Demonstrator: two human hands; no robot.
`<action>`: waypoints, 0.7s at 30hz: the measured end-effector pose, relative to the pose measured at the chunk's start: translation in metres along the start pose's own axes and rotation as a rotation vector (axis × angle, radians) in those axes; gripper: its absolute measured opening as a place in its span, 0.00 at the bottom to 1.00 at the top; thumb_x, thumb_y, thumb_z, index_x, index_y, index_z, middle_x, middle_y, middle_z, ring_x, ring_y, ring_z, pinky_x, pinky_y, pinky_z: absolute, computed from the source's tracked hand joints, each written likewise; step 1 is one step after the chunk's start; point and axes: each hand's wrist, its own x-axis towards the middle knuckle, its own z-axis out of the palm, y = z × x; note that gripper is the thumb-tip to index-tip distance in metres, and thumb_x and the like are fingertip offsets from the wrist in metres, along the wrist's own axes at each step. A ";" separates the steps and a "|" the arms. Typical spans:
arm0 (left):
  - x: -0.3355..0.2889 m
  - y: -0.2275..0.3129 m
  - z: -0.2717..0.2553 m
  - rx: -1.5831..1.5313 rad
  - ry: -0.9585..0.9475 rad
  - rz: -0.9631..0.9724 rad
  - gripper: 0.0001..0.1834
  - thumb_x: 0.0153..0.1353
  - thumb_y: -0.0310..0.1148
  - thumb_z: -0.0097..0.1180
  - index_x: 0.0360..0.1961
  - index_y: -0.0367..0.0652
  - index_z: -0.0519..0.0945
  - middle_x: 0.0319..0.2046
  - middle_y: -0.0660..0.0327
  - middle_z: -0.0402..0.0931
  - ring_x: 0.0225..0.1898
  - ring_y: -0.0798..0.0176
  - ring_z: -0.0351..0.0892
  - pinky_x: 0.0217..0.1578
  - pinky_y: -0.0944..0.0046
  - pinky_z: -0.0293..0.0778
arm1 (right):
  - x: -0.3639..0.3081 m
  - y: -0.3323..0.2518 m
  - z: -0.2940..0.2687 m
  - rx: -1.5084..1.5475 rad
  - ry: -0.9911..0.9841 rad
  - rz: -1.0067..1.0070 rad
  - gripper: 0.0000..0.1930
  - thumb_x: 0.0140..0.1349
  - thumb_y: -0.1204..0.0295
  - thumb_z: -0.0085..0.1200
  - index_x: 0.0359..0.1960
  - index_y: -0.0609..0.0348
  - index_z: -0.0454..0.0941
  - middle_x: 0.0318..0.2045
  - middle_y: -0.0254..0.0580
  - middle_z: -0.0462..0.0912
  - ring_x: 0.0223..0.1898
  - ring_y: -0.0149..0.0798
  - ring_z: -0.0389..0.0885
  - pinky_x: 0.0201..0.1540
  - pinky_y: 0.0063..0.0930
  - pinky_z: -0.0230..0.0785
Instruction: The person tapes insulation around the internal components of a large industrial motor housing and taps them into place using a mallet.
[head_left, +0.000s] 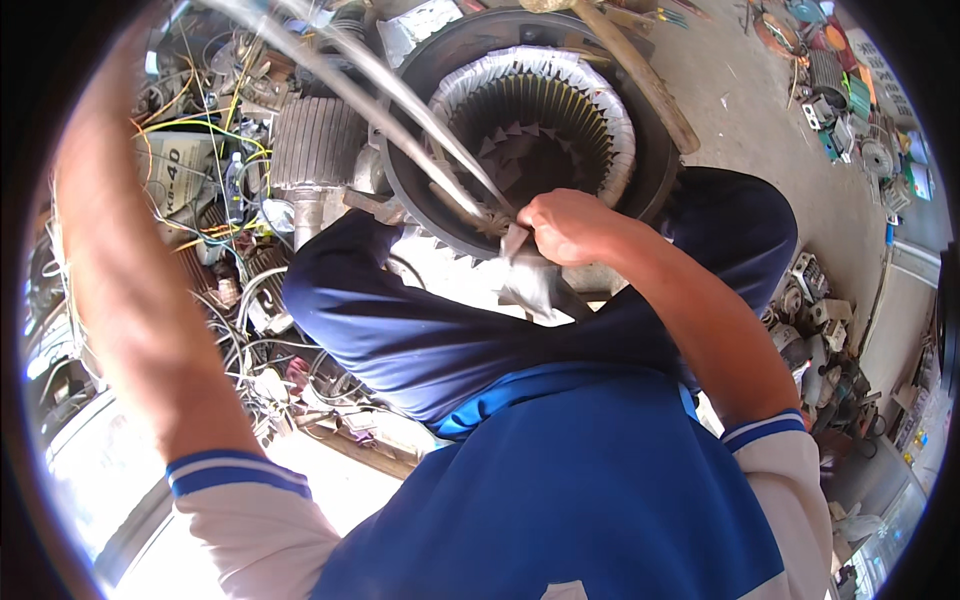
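Observation:
A motor stator (400, 170) with a dark round housing stands between my knees. White wrapping (612, 110) covers its ring of windings. My right hand (570, 228) is closed at the near rim, pinching a white strip (516, 240) whose loose end hangs below the fingers. From there two long strands of white lacing tape (385, 110) run taut, blurred by motion, to the upper left and out of the picture. On that side my left arm is stretched far up and outward, and its hand lies beyond the picture's edge.
A wooden-handled mallet (640, 75) leans over the housing's far right rim. To the left lie a ribbed motor casing (318, 142), a box (180, 175) and heaps of tangled wires (235, 300). More motor parts (815, 320) are piled at the right, along the concrete floor (740, 110).

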 end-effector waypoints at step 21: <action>-0.092 -0.218 0.144 1.671 -1.213 -0.012 0.17 0.55 0.29 0.63 0.47 0.39 0.86 0.48 0.48 0.85 0.53 0.44 0.84 0.53 0.48 0.79 | 0.007 0.002 0.006 -0.085 -0.015 -0.025 0.12 0.62 0.73 0.49 0.43 0.58 0.85 0.39 0.58 0.87 0.45 0.61 0.85 0.49 0.53 0.76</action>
